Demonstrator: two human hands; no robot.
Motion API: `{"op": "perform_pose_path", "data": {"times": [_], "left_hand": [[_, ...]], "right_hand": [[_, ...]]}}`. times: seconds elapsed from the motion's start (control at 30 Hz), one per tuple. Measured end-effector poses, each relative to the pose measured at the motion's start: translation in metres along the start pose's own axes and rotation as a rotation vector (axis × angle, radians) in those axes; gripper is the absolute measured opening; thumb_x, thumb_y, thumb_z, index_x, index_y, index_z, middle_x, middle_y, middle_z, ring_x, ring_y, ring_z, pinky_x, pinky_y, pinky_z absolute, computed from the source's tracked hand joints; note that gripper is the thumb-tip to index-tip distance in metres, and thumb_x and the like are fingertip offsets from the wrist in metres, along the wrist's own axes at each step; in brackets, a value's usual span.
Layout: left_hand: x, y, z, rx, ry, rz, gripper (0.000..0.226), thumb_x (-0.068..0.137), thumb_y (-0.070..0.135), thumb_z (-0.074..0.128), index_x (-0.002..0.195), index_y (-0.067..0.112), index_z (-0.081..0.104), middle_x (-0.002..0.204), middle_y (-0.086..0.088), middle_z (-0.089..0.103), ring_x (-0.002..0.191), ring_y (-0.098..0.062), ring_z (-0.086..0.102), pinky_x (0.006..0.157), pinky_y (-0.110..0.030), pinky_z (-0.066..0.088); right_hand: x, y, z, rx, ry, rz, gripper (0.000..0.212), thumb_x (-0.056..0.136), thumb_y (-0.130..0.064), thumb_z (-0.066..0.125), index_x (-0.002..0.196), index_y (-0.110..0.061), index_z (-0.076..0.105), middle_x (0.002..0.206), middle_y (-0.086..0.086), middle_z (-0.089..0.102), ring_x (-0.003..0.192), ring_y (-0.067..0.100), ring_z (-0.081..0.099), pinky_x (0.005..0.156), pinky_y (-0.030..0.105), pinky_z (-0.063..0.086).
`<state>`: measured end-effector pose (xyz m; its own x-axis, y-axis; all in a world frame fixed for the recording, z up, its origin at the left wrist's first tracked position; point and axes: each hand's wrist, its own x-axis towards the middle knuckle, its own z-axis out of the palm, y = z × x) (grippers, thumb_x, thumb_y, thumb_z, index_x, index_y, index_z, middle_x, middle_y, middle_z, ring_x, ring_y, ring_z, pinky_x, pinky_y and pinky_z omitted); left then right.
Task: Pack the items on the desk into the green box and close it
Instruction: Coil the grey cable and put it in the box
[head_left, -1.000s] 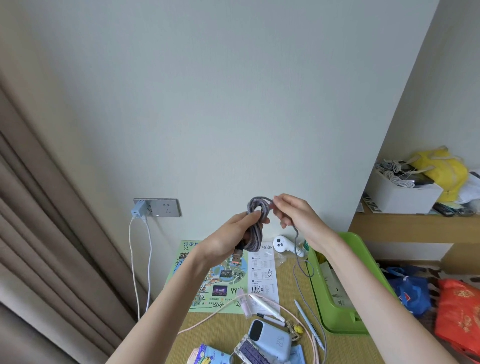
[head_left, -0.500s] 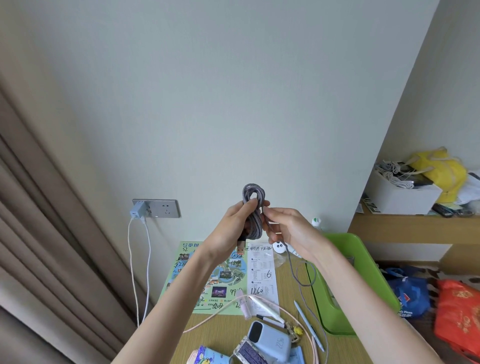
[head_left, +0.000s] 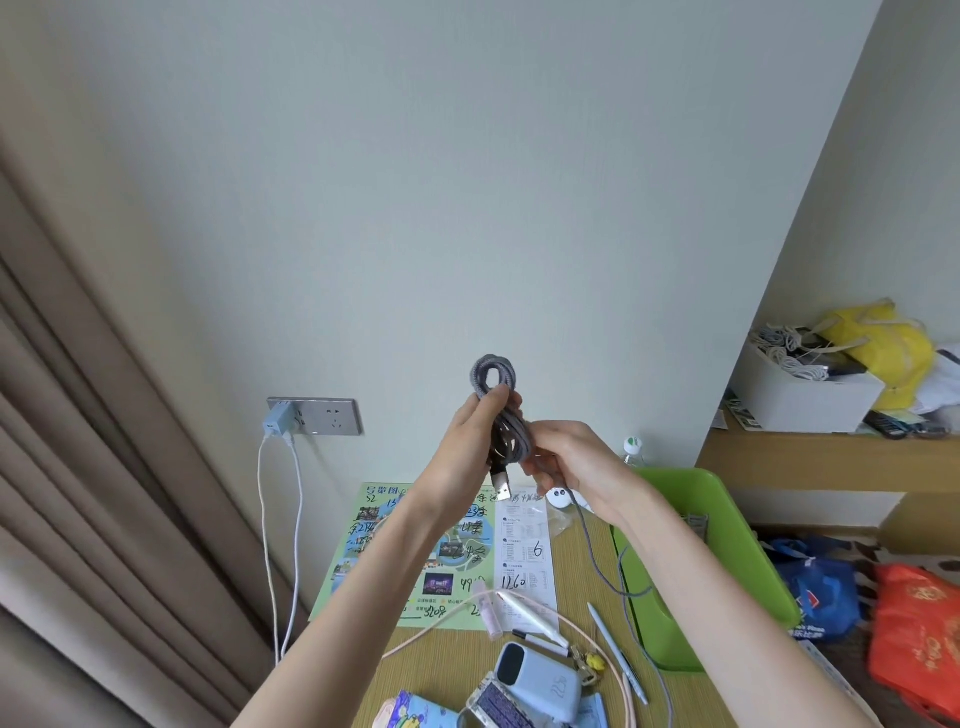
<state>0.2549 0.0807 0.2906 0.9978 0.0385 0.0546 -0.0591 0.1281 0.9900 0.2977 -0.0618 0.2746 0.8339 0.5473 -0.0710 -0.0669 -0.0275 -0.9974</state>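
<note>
Head view: left hand (head_left: 467, 441) grips cable (head_left: 493, 370) (forearm (head_left: 358, 597) covers map (head_left: 358, 545)).

The grey cable (head_left: 511, 439) gripped in the fingers (head_left: 548, 441) is showing a braided, cloth-like, matt sheath, and its plug (head_left: 501, 483) just below them is glinting as bare metal. Further below the fingers the worktop (head_left: 447, 670) is looking like matt, fine-grained wood under a printed paper map (head_left: 470, 558). To their right, the green box (head_left: 727, 519) is showing smooth plastic with a slight sheen.

I see the cable coil (head_left: 496, 410) at frame centre; below it the desk (head_left: 452, 670), with the box (head_left: 670, 634) at lower right and the power bank (head_left: 540, 680) at bottom centre.
</note>
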Motion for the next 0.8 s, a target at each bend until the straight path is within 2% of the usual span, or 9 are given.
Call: {"op": "perform_pose_path", "data": {"times": [0.13, 0.17, 0.3, 0.43, 0.5, 0.6, 0.67, 0.7, 0.8], "left_hand": [[0.009, 0.0, -0.01, -0.285, 0.114, 0.003, 0.024, 0.101, 0.033, 0.046, 0.092, 0.014, 0.057, 0.076, 0.002, 0.051, 0.061, -0.009, 0.05, 0.059, -0.023, 0.04], [0.009, 0.0, -0.015, -0.295, 0.151, -0.001, 0.024, 0.1, 0.035, 0.047, 0.093, 0.014, 0.057, 0.075, 0.003, 0.049, 0.059, -0.009, 0.048, 0.058, -0.023, 0.039], [0.01, 0.002, -0.035, -0.248, 0.244, -0.033, 0.029, 0.098, 0.045, 0.047, 0.091, 0.019, 0.057, 0.066, 0.005, 0.046, 0.043, -0.008, 0.042, 0.036, -0.017, 0.034], [0.01, -0.004, -0.048, -0.054, 0.302, 0.065, 0.038, 0.1, 0.046, 0.043, 0.085, 0.012, 0.053, 0.049, 0.008, 0.04, 0.036, -0.007, 0.033, 0.037, -0.015, 0.034], [0.01, -0.01, -0.051, 0.066, 0.296, 0.117, 0.04, 0.101, 0.043, 0.042, 0.091, 0.006, 0.053, 0.044, 0.01, 0.037, 0.032, -0.009, 0.033, 0.034, -0.018, 0.035], [0.011, -0.019, -0.053, 0.261, 0.286, 0.129, 0.039, 0.101, 0.042, 0.042, 0.102, 0.004, 0.053, 0.07, 0.002, 0.051, 0.051, -0.009, 0.042, 0.049, -0.022, 0.041], [0.011, -0.025, -0.051, 0.369, 0.232, 0.125, 0.035, 0.101, 0.039, 0.043, 0.102, 0.005, 0.051, 0.087, -0.004, 0.046, 0.07, -0.013, 0.041, 0.059, -0.02, 0.037], [0.01, -0.026, -0.049, 0.405, 0.184, 0.122, 0.035, 0.101, 0.038, 0.044, 0.101, 0.004, 0.051, 0.085, -0.004, 0.044, 0.072, -0.014, 0.04, 0.058, -0.019, 0.035], [0.005, -0.025, -0.038, 0.478, 0.031, 0.136, 0.033, 0.1, 0.036, 0.045, 0.088, 0.006, 0.047, 0.066, 0.002, 0.032, 0.055, -0.007, 0.029, 0.049, -0.019, 0.028]], "right_hand": [[-0.001, 0.001, -0.001, -0.139, 0.033, -0.017, 0.034, 0.089, -0.037, 0.065, 0.065, -0.013, 0.064, 0.052, -0.001, 0.045, 0.046, 0.011, 0.037, 0.051, 0.019, 0.042], [-0.001, 0.001, -0.003, -0.175, 0.046, -0.009, 0.036, 0.088, -0.04, 0.065, 0.065, -0.013, 0.064, 0.05, -0.003, 0.042, 0.046, 0.011, 0.036, 0.052, 0.018, 0.043], [-0.003, 0.003, -0.013, -0.22, 0.112, 0.011, 0.037, 0.086, -0.042, 0.067, 0.061, -0.015, 0.059, 0.048, -0.006, 0.035, 0.045, 0.009, 0.033, 0.053, 0.014, 0.04], [-0.003, -0.002, -0.024, -0.14, 0.142, -0.016, 0.029, 0.088, -0.031, 0.067, 0.064, -0.015, 0.059, 0.051, -0.005, 0.033, 0.046, 0.01, 0.029, 0.062, 0.025, 0.041], [-0.004, -0.006, -0.026, -0.093, 0.109, -0.055, 0.021, 0.089, -0.022, 0.065, 0.07, -0.013, 0.063, 0.052, -0.005, 0.034, 0.048, 0.012, 0.028, 0.064, 0.028, 0.042], [-0.006, -0.015, -0.024, -0.109, 0.038, -0.121, 0.017, 0.091, -0.015, 0.06, 0.079, -0.01, 0.069, 0.054, -0.005, 0.036, 0.049, 0.013, 0.028, 0.062, 0.025, 0.045], [-0.006, -0.02, -0.021, -0.156, -0.004, -0.161, 0.017, 0.093, -0.015, 0.059, 0.084, -0.008, 0.071, 0.056, -0.006, 0.039, 0.048, 0.012, 0.029, 0.059, 0.023, 0.046], [-0.005, -0.022, -0.018, -0.181, -0.019, -0.18, 0.017, 0.094, -0.015, 0.058, 0.086, -0.006, 0.07, 0.057, -0.005, 0.042, 0.048, 0.012, 0.03, 0.058, 0.022, 0.045], [-0.003, -0.027, -0.011, -0.254, -0.011, -0.233, 0.02, 0.097, -0.016, 0.056, 0.089, -0.002, 0.068, 0.062, -0.001, 0.048, 0.046, 0.009, 0.035, 0.055, 0.023, 0.045]]}}
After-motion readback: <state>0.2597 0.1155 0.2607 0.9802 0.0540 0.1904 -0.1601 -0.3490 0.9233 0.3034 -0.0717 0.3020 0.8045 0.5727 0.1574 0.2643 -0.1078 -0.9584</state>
